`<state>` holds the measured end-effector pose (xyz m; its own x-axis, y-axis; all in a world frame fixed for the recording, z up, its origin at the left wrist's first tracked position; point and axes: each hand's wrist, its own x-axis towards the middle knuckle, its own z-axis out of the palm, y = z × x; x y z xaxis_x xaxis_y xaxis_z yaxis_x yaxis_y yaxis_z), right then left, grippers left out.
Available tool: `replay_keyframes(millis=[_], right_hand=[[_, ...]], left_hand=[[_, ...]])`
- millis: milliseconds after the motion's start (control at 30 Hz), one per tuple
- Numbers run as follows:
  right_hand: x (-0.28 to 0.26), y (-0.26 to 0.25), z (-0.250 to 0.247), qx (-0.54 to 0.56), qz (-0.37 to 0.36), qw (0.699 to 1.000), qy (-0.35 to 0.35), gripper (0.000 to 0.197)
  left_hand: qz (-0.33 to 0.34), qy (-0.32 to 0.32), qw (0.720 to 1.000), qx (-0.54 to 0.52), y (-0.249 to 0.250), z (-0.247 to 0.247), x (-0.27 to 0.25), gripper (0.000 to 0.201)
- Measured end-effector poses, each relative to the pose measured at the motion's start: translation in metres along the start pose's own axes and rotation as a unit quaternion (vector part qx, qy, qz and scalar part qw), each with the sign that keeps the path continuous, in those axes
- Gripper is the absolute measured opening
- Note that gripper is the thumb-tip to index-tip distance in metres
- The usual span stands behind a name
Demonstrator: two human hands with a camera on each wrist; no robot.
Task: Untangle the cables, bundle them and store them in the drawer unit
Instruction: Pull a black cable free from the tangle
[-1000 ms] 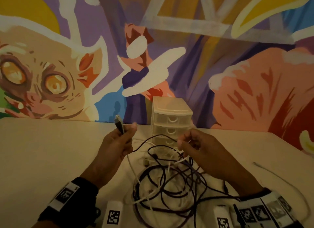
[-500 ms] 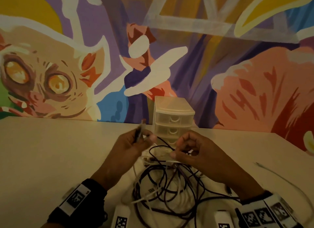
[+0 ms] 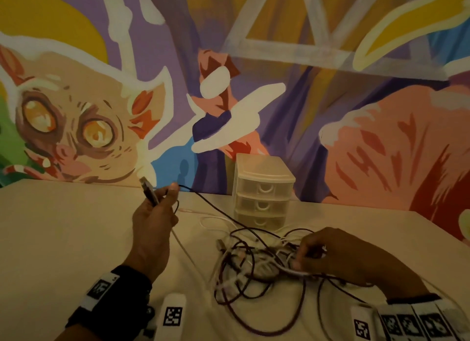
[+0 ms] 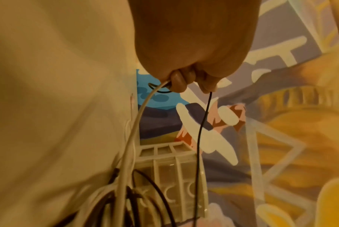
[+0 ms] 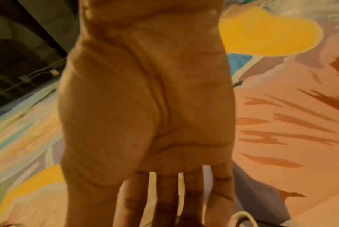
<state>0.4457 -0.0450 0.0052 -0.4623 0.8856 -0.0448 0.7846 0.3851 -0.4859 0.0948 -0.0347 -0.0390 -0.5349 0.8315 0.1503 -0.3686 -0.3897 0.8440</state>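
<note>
Left hand (image 3: 155,213) raised above the tabletop (image 3: 63,239), fingers curled round a dark cable (image 3: 203,200) and a white cable (image 4: 137,116), USB plug (image 3: 148,192) poking up. Right hand (image 3: 328,254) rests on the cable tangle (image 3: 254,267), pinching strands. Drawer unit (image 3: 263,192) just behind, drawers closed.
</note>
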Motion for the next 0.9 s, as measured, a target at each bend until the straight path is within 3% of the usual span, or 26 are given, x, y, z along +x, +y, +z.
replay_keyframes(millis=[200, 300, 400, 467, 500, 567, 600, 667, 700, 767, 800, 833, 900], right_hand=[[0.017, -0.036, 0.006, 0.022, -0.050, 0.998, 0.038, 0.010], [0.028, -0.044, 0.014, -0.092, -0.030, 0.995, -0.010, 0.025], [0.029, -0.046, 0.007, -0.157, -0.019, 0.986, -0.059, 0.028], [0.026, -0.048, -0.008, -0.121, -0.050, 0.991, 0.031, 0.024], [0.024, -0.050, -0.015, -0.072, -0.067, 0.986, 0.137, 0.024], [0.021, -0.054, -0.024, 0.013, -0.100, 0.938, 0.333, 0.028], [0.021, -0.055, -0.028, 0.022, -0.098, 0.931, 0.350, 0.028], [0.017, -0.063, -0.034, 0.010, -0.072, 0.961, 0.267, 0.026], [0.015, -0.065, -0.039, 0.015, -0.065, 0.962, 0.266, 0.027], [0.012, -0.067, -0.054, 0.059, -0.091, 0.910, 0.401, 0.030], [0.011, -0.068, -0.058, 0.102, -0.099, 0.889, 0.436, 0.030], [0.010, -0.072, -0.058, 0.138, -0.095, 0.895, 0.414, 0.029], [0.011, -0.080, -0.048, 0.138, -0.071, 0.953, 0.260, 0.027]], left_hand=[[-0.013, -0.055, 0.998, 0.003, -0.007, 0.009, -0.012, 0.031], [-0.023, -0.049, 0.999, -0.004, -0.005, 0.007, -0.009, 0.037], [-0.029, -0.034, 0.999, -0.001, -0.007, 0.003, -0.006, 0.040], [-0.030, -0.037, 0.999, 0.003, -0.009, 0.002, -0.005, 0.040], [-0.030, -0.045, 0.998, 0.011, -0.009, 0.001, -0.005, 0.039], [-0.031, -0.073, 0.996, 0.032, -0.010, 0.002, -0.009, 0.039], [-0.033, -0.091, 0.994, 0.043, -0.010, 0.003, -0.012, 0.040], [-0.036, -0.124, 0.990, 0.063, -0.009, 0.006, -0.017, 0.042], [-0.037, -0.136, 0.987, 0.072, -0.009, 0.007, -0.018, 0.042], [-0.032, -0.166, 0.981, 0.093, -0.007, 0.010, -0.022, 0.039], [-0.026, -0.176, 0.979, 0.098, -0.006, 0.012, -0.024, 0.037], [-0.020, -0.177, 0.979, 0.095, -0.006, 0.013, -0.025, 0.035], [-0.021, -0.154, 0.985, 0.075, -0.005, 0.013, -0.024, 0.032]])
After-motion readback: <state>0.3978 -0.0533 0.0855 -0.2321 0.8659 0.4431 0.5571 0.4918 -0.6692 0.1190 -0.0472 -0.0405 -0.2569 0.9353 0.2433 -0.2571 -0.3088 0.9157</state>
